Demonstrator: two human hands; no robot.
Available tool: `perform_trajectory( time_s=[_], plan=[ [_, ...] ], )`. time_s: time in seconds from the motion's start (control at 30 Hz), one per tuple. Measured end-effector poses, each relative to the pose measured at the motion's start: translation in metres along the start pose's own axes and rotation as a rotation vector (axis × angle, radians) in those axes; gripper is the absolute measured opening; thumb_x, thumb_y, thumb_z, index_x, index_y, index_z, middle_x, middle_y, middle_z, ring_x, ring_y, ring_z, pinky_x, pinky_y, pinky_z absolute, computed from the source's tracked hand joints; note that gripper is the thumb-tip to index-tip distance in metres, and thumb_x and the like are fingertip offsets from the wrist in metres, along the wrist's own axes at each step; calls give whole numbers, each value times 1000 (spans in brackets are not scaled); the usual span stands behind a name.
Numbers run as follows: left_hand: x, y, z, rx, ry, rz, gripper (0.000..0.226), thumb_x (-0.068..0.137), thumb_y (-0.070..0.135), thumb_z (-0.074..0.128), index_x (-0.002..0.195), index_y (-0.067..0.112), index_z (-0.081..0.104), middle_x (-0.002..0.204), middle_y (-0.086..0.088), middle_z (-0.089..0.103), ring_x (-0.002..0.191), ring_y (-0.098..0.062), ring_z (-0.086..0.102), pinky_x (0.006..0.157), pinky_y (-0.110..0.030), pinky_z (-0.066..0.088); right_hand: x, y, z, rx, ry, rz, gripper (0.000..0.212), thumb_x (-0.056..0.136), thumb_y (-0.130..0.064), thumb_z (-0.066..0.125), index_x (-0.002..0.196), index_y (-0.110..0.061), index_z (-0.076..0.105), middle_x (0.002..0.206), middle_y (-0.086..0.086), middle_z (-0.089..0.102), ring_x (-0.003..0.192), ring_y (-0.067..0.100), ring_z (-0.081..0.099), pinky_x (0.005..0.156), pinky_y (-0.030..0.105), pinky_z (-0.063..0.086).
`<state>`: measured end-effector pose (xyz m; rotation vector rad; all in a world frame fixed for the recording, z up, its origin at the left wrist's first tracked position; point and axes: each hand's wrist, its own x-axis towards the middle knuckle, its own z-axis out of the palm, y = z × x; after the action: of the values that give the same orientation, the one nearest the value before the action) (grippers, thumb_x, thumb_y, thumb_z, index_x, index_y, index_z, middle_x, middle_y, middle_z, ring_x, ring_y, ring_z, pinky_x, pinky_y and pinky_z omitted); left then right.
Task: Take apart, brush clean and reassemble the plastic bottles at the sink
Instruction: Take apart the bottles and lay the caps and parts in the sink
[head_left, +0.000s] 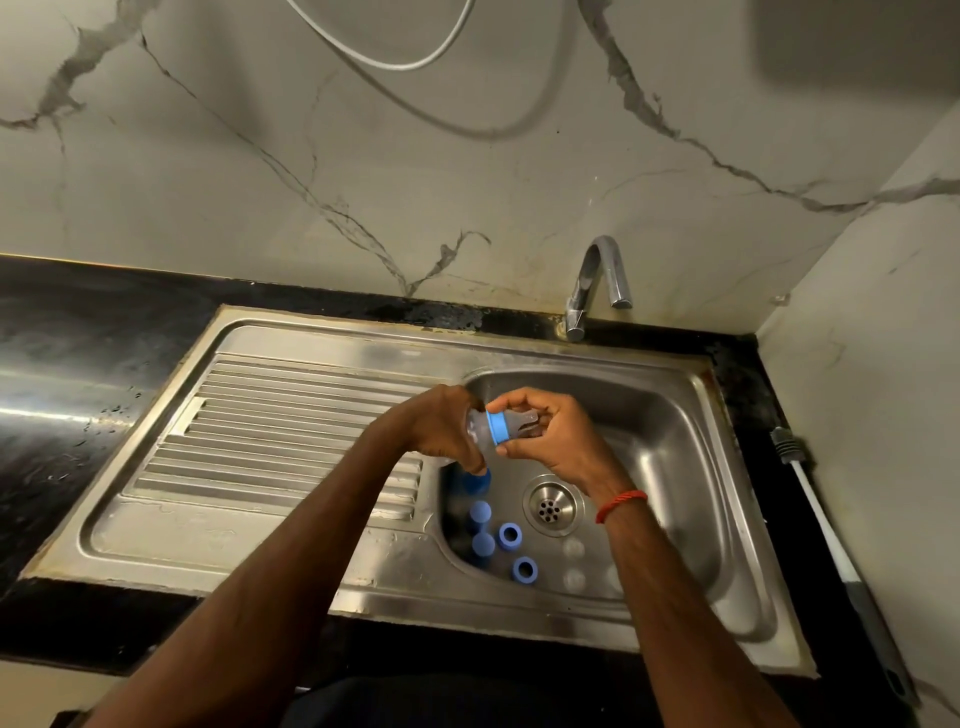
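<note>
Over the steel sink basin (675, 415) I hold a small clear plastic bottle (477, 431) lying on its side. My left hand (436, 426) grips its body. My right hand (556, 436) pinches the blue screw ring (497, 428) and the clear teat at the bottle's neck. On the basin floor lie two blue rings (510, 535) (524, 570), three blue caps (480, 512) and several clear teats (573, 548). A bottle brush (831, 535) with a white stem and grey handle lies on the counter at the right.
The chrome tap (597, 280) stands behind the basin. The drain (551, 506) sits in the basin's middle. A ribbed steel draining board (280, 426) lies to the left, with black counter (67, 364) beyond it. Marble walls close in behind and on the right.
</note>
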<state>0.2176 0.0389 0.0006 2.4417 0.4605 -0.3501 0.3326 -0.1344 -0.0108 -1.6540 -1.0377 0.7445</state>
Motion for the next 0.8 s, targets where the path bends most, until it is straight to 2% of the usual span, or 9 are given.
perform_trajectory(
  time_s=[0.1, 0.2, 0.27, 0.33, 0.43, 0.57, 0.67, 0.8],
  plan=[
    [1, 1, 3, -77, 18, 9, 50, 65, 32, 91, 103, 24, 59, 94, 3, 67, 85, -15, 63, 72, -25, 52, 2, 0, 4, 1, 61, -51, 45, 65, 10, 81, 92, -26, 72, 111, -3, 70, 107, 17, 66, 91, 43, 57],
    [-3, -3, 6, -218, 81, 27, 45, 69, 35, 91, 101, 29, 60, 93, 7, 67, 86, -13, 65, 71, -23, 49, 2, -3, -2, -33, 195, -139, 44, 67, 11, 80, 87, -26, 66, 111, 0, 64, 108, 11, 62, 91, 32, 56],
    [-7, -6, 10, -386, 162, 56, 39, 72, 39, 89, 100, 30, 62, 91, 7, 71, 82, -11, 68, 70, -25, 54, 0, -6, -12, 13, 256, -132, 44, 70, 8, 81, 93, -25, 64, 114, -2, 63, 109, 9, 62, 86, 26, 56],
    [-11, -5, 14, -577, 277, 48, 41, 72, 52, 85, 98, 26, 67, 87, 1, 73, 79, -16, 71, 69, -31, 59, -1, -9, -19, 67, 274, -99, 45, 73, 3, 82, 104, -23, 63, 115, -5, 64, 107, 5, 63, 82, 22, 56],
    [-14, 5, 21, -815, 450, 6, 43, 72, 59, 79, 90, 22, 70, 82, -3, 74, 76, -18, 71, 67, -32, 58, -3, -12, -19, 121, 290, -27, 51, 73, -6, 85, 113, -20, 58, 111, -5, 67, 103, 7, 65, 80, 23, 57],
    [-17, 18, 32, -1066, 450, 40, 35, 78, 45, 80, 98, 18, 71, 89, -6, 74, 81, -22, 71, 73, -35, 59, -3, -13, -12, 56, 286, 9, 48, 68, -11, 89, 103, -17, 59, 100, -4, 69, 92, 7, 68, 75, 23, 57],
    [-16, 26, 41, -1184, 472, 9, 33, 75, 36, 77, 103, 21, 70, 98, -8, 74, 88, -25, 71, 81, -47, 60, -1, -15, -11, 38, 257, -7, 45, 64, -9, 91, 100, -15, 64, 95, 0, 70, 87, 12, 69, 76, 28, 59],
    [-16, 29, 45, -1309, 538, -2, 30, 85, 14, 75, 114, 17, 67, 110, -13, 72, 96, -29, 72, 79, -46, 62, -3, -17, -13, 23, 206, -25, 41, 75, -8, 83, 113, -15, 69, 105, 1, 72, 92, 10, 70, 80, 24, 58]
  ],
)
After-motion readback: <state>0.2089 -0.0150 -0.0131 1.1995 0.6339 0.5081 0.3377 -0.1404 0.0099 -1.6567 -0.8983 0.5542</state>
